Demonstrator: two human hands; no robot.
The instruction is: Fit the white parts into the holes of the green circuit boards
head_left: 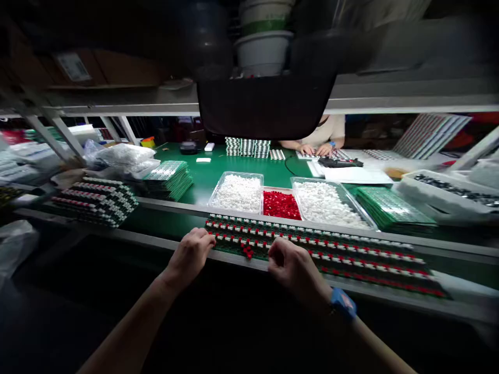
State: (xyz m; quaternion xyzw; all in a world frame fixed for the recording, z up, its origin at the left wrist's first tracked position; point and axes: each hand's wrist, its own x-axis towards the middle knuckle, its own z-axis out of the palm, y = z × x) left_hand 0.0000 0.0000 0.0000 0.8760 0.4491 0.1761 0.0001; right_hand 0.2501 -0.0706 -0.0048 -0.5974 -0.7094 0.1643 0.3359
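Note:
A long green circuit board panel [351, 254] lies along the near edge of the bench, covered in rows of white and red parts. My left hand [191, 254] rests at its left end, fingers curled against the board edge. My right hand [290, 265], with a blue watch on the wrist, is closed in a pinch just right of a small heap of loose red parts [248, 252] on the board. What the fingers hold is hidden. Behind the panel stand three clear trays: white parts [237, 192], red parts [280, 204], white parts [329, 203].
Stacks of green boards sit at left [169, 178] and right [392, 208]; a populated stack [97, 200] lies far left. Plastic bags [125, 156] are behind. Another person's hands [315, 150] work across the bench. A dark lamp hood [265, 98] hangs overhead.

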